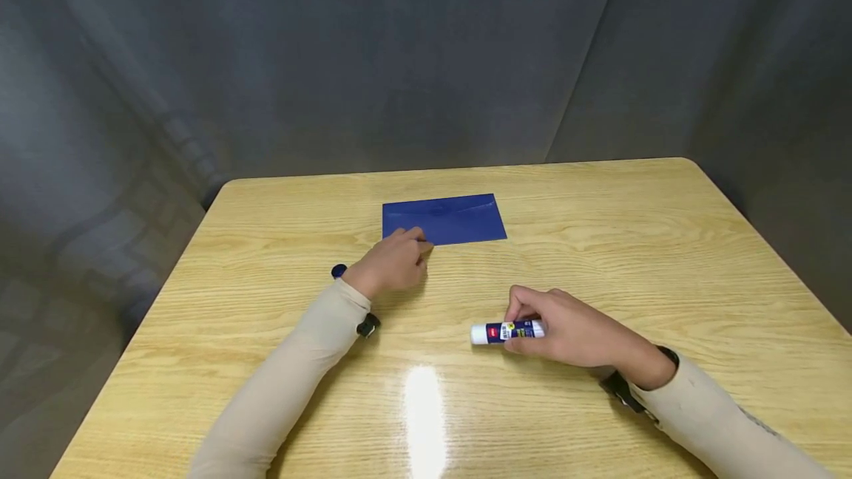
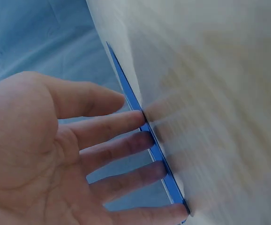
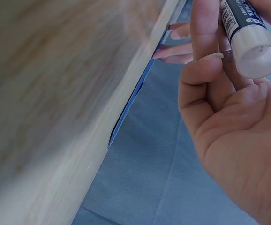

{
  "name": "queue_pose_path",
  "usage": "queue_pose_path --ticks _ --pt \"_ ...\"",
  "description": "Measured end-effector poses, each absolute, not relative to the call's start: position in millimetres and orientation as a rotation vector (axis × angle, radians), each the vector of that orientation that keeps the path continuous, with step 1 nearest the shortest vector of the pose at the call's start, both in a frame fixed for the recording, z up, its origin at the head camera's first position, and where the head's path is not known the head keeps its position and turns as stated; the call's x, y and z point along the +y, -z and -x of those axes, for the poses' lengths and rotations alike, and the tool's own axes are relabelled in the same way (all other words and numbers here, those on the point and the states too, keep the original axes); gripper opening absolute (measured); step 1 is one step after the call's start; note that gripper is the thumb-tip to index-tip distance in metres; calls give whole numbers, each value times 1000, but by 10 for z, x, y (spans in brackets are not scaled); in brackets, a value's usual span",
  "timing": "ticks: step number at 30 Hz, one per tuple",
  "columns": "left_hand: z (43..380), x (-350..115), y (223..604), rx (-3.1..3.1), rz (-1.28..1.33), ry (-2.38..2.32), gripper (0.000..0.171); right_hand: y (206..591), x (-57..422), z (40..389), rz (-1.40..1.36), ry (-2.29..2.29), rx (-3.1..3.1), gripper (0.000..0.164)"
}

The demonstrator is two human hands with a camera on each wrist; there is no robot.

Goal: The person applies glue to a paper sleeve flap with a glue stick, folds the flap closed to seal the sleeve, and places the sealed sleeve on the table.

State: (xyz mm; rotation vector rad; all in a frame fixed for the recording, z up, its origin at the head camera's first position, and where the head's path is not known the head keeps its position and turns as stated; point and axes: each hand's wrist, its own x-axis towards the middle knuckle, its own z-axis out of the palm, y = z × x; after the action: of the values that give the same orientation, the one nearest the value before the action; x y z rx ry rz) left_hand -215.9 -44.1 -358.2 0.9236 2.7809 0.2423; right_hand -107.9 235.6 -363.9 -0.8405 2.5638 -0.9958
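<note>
A blue envelope (image 1: 452, 222) lies flat toward the back of the table, its flap side up. My left hand (image 1: 393, 261) reaches over its near left edge; in the left wrist view the extended fingertips (image 2: 156, 168) rest along the envelope (image 2: 133, 101). Nearer to me on the right, my right hand (image 1: 566, 327) grips a glue stick (image 1: 506, 332) between thumb and fingers. The stick lies sideways with a white end pointing left. The right wrist view shows its white base (image 3: 256, 54) and a curled finger beside it.
A small dark blue round cap (image 1: 339, 270) sits left of my left wrist, partly hidden by it. The wooden table (image 1: 632, 242) reaches back to a grey curtain (image 1: 413, 58). Black straps are on both wrists.
</note>
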Motion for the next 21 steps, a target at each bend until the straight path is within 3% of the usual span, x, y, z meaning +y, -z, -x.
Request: queue_pose_path --ticks 21 --pt "2210 -435 3604 2768 -813 -130 49 3661 2361 1080 845 996 2546 23"
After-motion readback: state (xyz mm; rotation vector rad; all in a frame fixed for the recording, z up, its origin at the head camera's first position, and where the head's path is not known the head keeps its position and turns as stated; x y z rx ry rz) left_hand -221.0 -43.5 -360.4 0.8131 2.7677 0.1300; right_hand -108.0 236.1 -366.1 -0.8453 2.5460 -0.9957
